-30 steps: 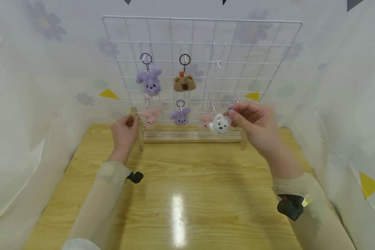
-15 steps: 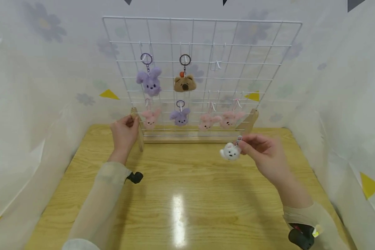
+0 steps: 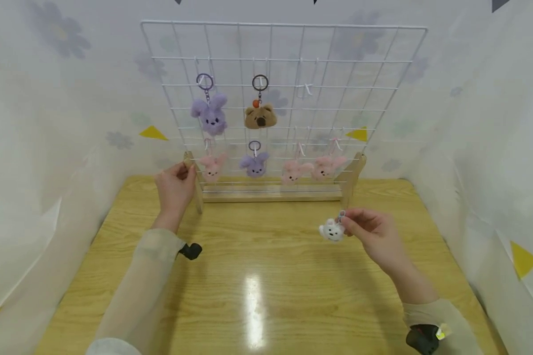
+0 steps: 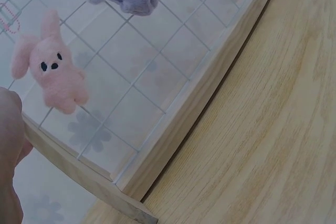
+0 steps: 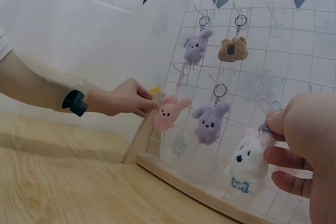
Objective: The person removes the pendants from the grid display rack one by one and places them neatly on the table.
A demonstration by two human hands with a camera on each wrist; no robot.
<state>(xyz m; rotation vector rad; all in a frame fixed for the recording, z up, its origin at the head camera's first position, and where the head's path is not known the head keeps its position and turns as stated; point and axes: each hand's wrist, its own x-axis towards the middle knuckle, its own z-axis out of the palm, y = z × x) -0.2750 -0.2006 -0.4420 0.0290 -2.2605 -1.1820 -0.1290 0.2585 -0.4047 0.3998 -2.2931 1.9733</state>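
Observation:
My right hand (image 3: 375, 239) pinches the metal ring of a white plush keychain (image 3: 332, 230), held above the table in front of the rack's lower right. In the right wrist view, the plush (image 5: 247, 161) has a blue patch with lettering on its belly. My left hand (image 3: 175, 191) grips the wooden left upright (image 3: 198, 195) of a white wire grid rack (image 3: 284, 24). Only part of that hand (image 4: 9, 145) enters the left wrist view, beside a pink bunny plush (image 4: 55, 72).
On the grid's upper hooks hang a purple bunny (image 3: 210, 118) and a brown bear (image 3: 261, 117); one white hook (image 3: 307, 89) bears nothing. Below hang a smaller purple bunny (image 3: 254, 165) and several pink bunnies. The wooden table (image 3: 204, 296) has pale curtains at its sides.
My right hand has drawn the white plush keychain down and back from in front of the lower right pink bunnies, uncovering them. The left hand keeps its hold on the upright.

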